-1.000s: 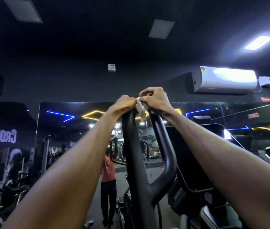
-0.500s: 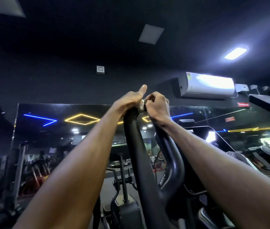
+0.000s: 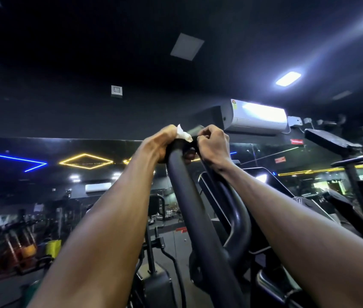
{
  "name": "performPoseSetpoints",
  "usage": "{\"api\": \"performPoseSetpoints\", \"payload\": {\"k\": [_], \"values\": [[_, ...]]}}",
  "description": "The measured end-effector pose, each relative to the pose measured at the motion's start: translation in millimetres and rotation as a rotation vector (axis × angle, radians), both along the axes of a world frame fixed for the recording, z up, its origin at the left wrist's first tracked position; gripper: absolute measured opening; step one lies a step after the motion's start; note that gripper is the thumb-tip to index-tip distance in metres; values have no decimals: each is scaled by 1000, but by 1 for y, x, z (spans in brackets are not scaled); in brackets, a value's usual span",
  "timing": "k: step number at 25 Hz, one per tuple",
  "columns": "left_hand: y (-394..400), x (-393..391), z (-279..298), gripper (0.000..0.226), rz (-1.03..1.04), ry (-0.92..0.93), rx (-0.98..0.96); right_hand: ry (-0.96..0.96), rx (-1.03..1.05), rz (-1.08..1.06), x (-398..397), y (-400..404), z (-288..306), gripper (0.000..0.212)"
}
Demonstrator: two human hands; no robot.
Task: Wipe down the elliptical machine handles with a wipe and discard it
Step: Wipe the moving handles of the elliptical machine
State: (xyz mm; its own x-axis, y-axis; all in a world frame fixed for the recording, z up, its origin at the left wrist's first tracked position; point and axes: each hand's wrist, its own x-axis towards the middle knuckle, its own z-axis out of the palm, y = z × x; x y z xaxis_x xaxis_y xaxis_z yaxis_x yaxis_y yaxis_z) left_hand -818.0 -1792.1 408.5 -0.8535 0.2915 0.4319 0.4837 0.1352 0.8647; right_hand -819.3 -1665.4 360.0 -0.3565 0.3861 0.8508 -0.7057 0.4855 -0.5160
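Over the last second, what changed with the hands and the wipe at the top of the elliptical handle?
The wipe went from hanging between both hands to bunched under the left hand, which presses it on the top of the handle. The left thumb, raised half a second ago, no longer sticks up. The right hand let go of the wipe and now grips the bar beside it. Both hands stayed at the handle top.

A dim gym: a wall mirror [image 3: 65, 174] reflects rows of exercise machines [image 3: 20, 241], neon ceiling strips [image 3: 20, 161] and an elliptical handle [image 3: 189, 196].
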Motion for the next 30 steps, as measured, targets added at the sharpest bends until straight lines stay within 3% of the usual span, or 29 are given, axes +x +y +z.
{"api": "performPoseSetpoints", "payload": {"k": [5, 10, 13, 19, 24, 27, 30], "values": [[-18, -2, -24, 21, -121, -60, 106, -2, 59, -60, -2, 0, -1, 17], [-7, 3, -16, 12, -123, 6, 154, 18, 98, -103, -2, -2, -5, 18], [-19, -5, -40, 24, -196, -75, 251, 15, 130, -115, 0, -1, -7, 19], [-6, 2, -36, 21, -184, 21, 366, 25, 160, -160, 0, -1, -9, 20], [-12, 1, -64, 66, -275, -89, 453, 5, 242, -210, -1, 0, -16, 20], [-7, 8, -45, 50, -255, -91, 461, 12, 278, -237, -1, 0, -17, 19], [-8, 11, -62, 49, -200, -82, 506, -3, 310, -259, 3, 2, -24, 20]]}}
